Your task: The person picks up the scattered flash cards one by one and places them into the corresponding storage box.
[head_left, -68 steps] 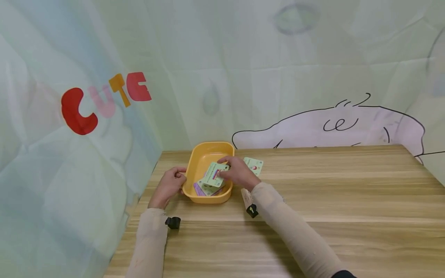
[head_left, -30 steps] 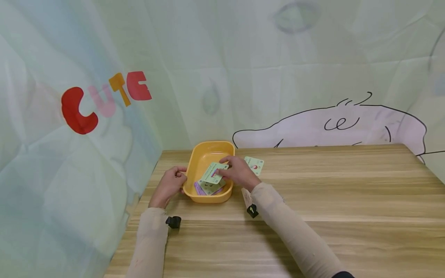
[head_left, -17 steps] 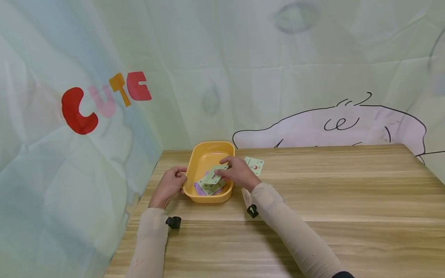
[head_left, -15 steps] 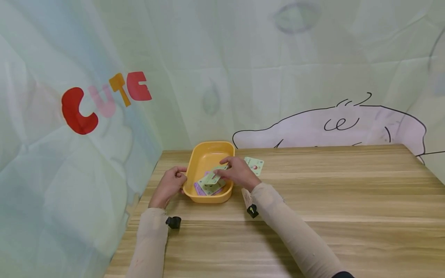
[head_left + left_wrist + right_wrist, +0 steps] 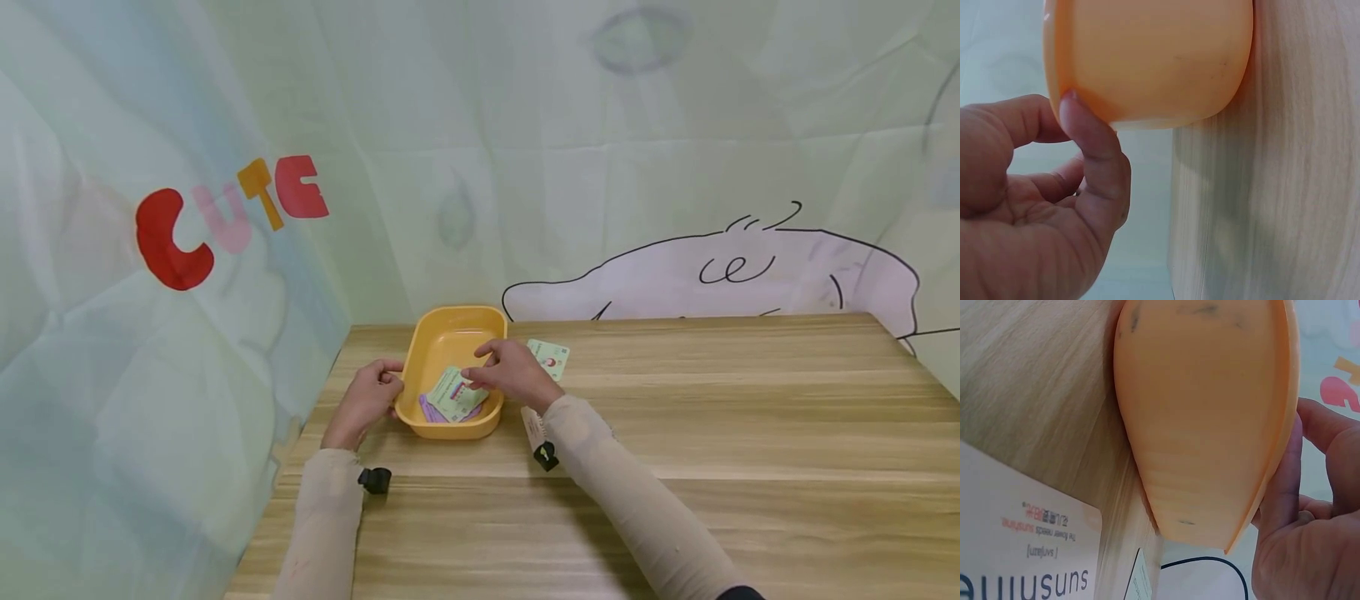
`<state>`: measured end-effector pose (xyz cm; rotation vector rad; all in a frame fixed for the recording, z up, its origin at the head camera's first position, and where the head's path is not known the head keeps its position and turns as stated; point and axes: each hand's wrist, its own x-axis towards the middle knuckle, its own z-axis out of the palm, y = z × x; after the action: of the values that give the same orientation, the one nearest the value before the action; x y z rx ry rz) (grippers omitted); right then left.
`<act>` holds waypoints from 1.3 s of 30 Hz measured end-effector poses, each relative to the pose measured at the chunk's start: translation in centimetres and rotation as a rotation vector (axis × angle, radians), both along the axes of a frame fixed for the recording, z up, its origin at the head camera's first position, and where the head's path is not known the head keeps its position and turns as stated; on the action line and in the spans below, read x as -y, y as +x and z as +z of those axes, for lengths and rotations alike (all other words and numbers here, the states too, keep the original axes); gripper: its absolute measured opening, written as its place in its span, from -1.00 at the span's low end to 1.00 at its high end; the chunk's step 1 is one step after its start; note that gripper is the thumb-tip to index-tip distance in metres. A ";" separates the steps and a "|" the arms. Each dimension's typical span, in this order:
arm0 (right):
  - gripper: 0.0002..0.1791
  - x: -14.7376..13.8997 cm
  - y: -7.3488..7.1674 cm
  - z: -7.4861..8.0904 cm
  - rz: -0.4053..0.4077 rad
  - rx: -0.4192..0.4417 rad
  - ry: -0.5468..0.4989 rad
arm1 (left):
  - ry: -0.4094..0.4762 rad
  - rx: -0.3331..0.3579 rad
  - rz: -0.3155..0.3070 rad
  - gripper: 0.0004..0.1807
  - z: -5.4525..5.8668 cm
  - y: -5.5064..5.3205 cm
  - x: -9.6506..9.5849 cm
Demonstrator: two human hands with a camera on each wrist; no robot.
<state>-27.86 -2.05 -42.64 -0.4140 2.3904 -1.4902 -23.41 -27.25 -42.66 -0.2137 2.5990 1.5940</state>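
Note:
A yellow plastic basin (image 5: 457,317) stands toward the table's back left. On its left side my left hand (image 5: 365,400) pinches the rim between thumb and finger; the left wrist view shows the thumb (image 5: 1088,128) pressed to the outer wall. Over the right rim reaches my right hand (image 5: 517,375), thumb and fingers apart with nothing between them. Just below its fingertips a green card (image 5: 452,396) lies on top of purple cards (image 5: 430,410) inside the basin. From the right wrist view the basin's inside is hidden behind its wall.
Another green card (image 5: 550,357) lies on the wooden table (image 5: 720,433) right of the basin. A pale card printed "sunshine" (image 5: 1035,537) lies near my right wrist. A fabric backdrop (image 5: 600,167) hangs behind and to the left of the table.
The green card that my right hand pinched has been let go and now lies flat on the other cards in the basin. My left hand has stayed on the rim.

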 end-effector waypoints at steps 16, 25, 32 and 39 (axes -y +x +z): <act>-0.46 -0.8 0.2 0.6 0.057 0.089 -0.170 | 0.002 0.000 0.004 -0.57 0.3 0.2 -0.2; -0.50 -2.6 1.3 1.2 0.109 0.057 -0.148 | 0.000 0.014 0.010 -0.58 0.2 0.3 -0.2; -0.57 -4.7 2.1 1.1 0.118 0.047 -0.128 | 0.000 0.015 0.014 -0.58 0.1 0.2 -0.2; -0.70 -6.6 2.6 0.8 0.131 0.005 -0.026 | -0.005 0.015 0.012 -0.59 0.1 0.3 -0.2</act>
<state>-25.29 4.52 -41.88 -0.5606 2.2946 -1.4645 -23.16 -27.05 -42.58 -0.2406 2.5956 1.5837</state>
